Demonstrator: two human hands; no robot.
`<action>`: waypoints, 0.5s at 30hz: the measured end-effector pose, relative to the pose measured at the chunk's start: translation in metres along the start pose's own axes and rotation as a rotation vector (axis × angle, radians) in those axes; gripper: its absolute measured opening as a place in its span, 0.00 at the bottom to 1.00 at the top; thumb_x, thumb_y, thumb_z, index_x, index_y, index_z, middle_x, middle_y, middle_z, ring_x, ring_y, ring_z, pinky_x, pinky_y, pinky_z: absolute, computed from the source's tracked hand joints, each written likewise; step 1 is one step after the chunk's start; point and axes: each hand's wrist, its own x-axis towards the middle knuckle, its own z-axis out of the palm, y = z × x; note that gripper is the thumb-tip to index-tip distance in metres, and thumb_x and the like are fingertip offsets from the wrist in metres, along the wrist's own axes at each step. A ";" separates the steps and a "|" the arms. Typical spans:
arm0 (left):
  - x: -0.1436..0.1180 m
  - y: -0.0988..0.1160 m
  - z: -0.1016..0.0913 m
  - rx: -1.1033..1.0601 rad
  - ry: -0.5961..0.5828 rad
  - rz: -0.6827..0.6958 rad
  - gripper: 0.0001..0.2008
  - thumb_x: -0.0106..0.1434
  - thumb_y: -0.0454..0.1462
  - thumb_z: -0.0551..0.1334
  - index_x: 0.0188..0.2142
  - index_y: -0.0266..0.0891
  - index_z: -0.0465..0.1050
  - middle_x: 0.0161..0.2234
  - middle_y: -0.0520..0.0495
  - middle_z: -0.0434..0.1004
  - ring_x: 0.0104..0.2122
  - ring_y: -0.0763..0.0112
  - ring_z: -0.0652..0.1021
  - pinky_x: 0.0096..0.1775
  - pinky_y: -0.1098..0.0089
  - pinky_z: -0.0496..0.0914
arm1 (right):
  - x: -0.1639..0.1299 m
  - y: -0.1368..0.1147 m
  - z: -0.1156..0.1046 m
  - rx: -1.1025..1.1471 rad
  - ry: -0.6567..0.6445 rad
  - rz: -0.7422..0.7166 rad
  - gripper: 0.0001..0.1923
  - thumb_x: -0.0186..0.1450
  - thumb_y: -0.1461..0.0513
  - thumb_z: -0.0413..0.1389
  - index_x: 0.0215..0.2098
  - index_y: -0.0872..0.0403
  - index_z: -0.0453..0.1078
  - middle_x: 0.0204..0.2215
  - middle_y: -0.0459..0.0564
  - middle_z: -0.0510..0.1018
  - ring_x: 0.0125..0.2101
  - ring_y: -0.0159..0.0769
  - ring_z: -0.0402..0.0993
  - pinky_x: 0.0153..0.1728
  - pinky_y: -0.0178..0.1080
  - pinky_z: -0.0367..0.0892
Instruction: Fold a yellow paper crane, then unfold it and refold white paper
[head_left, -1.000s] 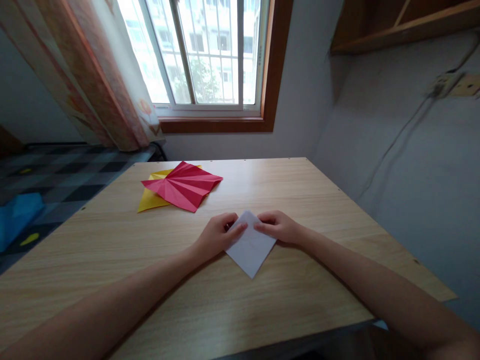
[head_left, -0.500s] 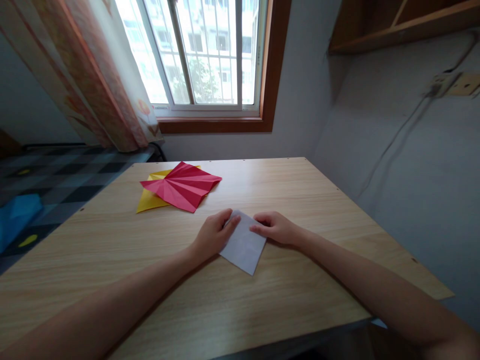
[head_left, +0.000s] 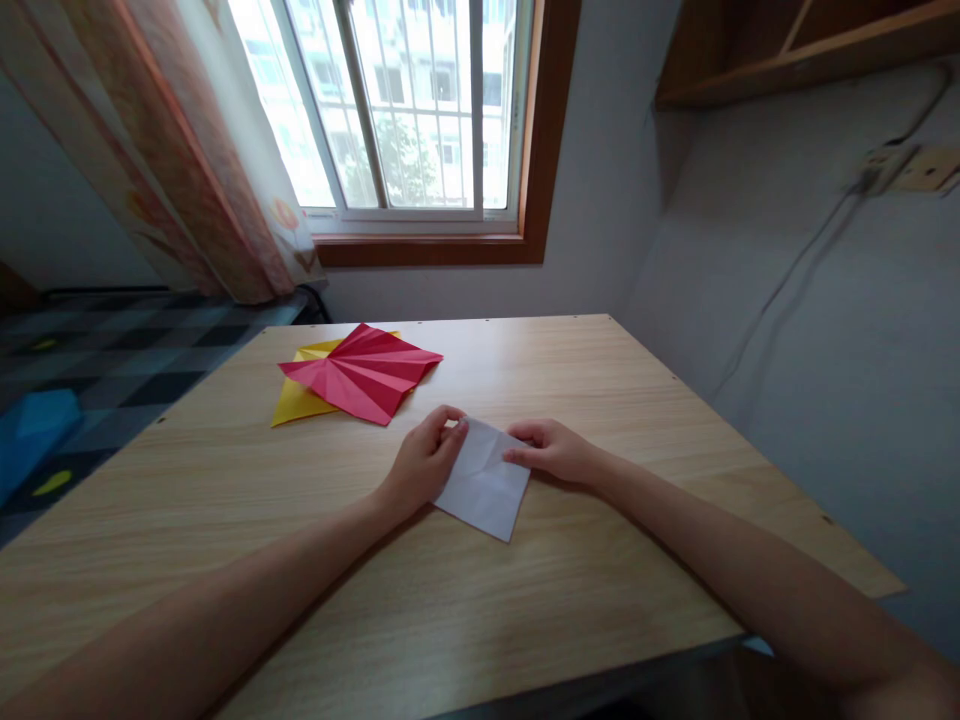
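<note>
Paper (head_left: 484, 485), white and folded, lying flat on tabletop (head_left: 225, 480) just in front of the body, one corner pointing toward the near edge, creases visible across its top face. Left hand (head_left: 424, 462) at the paper's left side, fingers (head_left: 448, 432) curled and pinching the upper left corner, thumb side pressed against the sheet. Right hand (head_left: 555, 452) at the upper right edge, fingers bent and resting on the paper, tips touching its border and holding it down; whether any part is gripped underneath, impossible to tell. Both forearms stretched across the wood from the near edge, meeting at the sheet. Farther back and to the left, well apart from the hands, red paper (head_left: 364, 375) pleated into a fan-like shape, lying on top of yellow paper (head_left: 296, 402), the yellow showing along the left and lower edge. Behind the tabletop, window (head_left: 405, 105) with bars and a brown wooden frame, patterned curtain (head_left: 172, 150) hanging at its left. Wooden shelf (head_left: 787, 50) high on the right wall, power strip (head_left: 904, 168) fixed below it with a cable running down. Checkered floor (head_left: 112, 360) off to the left, something blue (head_left: 34, 430) lying there.
</note>
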 end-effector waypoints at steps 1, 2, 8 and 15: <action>0.000 0.001 0.000 -0.001 0.018 0.004 0.13 0.65 0.47 0.56 0.38 0.40 0.66 0.18 0.58 0.61 0.18 0.75 0.63 0.21 0.75 0.55 | 0.000 0.001 0.000 0.037 -0.010 0.009 0.18 0.61 0.49 0.61 0.35 0.57 0.74 0.28 0.45 0.73 0.29 0.32 0.66 0.30 0.34 0.60; -0.001 0.001 0.000 -0.013 0.030 0.002 0.13 0.65 0.48 0.56 0.38 0.41 0.65 0.18 0.59 0.60 0.18 0.75 0.62 0.20 0.76 0.54 | 0.000 0.003 0.000 0.065 -0.010 0.016 0.18 0.60 0.49 0.62 0.36 0.57 0.74 0.28 0.45 0.74 0.29 0.32 0.66 0.31 0.34 0.60; 0.002 0.006 -0.001 -0.298 -0.030 -0.105 0.22 0.60 0.51 0.61 0.48 0.42 0.62 0.24 0.56 0.69 0.20 0.74 0.68 0.21 0.76 0.58 | 0.002 0.010 -0.002 0.198 0.119 0.016 0.18 0.60 0.50 0.63 0.36 0.56 0.76 0.29 0.46 0.75 0.29 0.33 0.68 0.30 0.34 0.62; 0.006 0.001 -0.004 -0.399 -0.126 -0.138 0.17 0.58 0.48 0.66 0.37 0.37 0.71 0.27 0.52 0.70 0.25 0.75 0.69 0.26 0.75 0.64 | 0.007 0.016 -0.008 0.357 0.388 0.011 0.19 0.56 0.49 0.65 0.36 0.54 0.75 0.28 0.46 0.75 0.27 0.32 0.68 0.25 0.33 0.63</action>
